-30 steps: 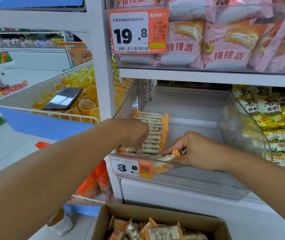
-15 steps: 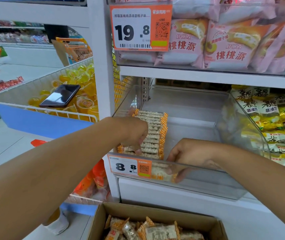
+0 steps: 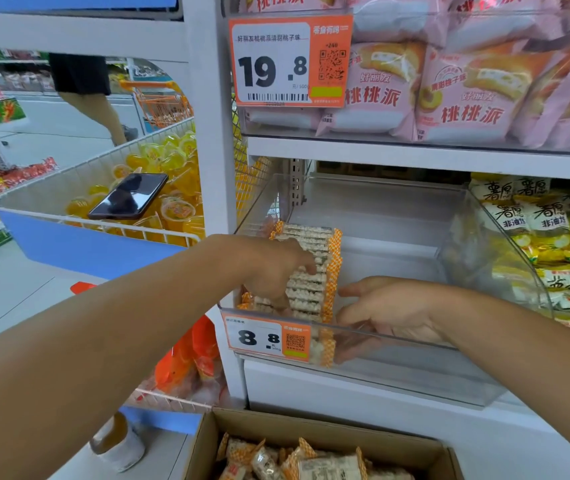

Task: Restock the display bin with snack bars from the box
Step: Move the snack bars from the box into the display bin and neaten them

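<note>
The snack bars (image 3: 311,271) stand in a neat row on their edges at the left side of the clear display bin (image 3: 450,386). The person's left hand (image 3: 269,268) rests on top of the row, with its fingers bent down over the bars to keep them from falling. The right hand (image 3: 387,310) is just to the right of the row, low inside the bin; its fingers are loose and mostly straight, reaching toward the orange ends of the wrappers, and it holds nothing that can be seen. More bars lie in a loose heap in the cardboard box (image 3: 321,424), below both hands. Each bar looks small, light and a bit stiff, but the puffy inside would likely crumble if squeezed hard. The shiny wrappers are probably slippery. A soft grip across the flat sides of a few bars at once looks best, not a pull on the crinkly ends.
</note>
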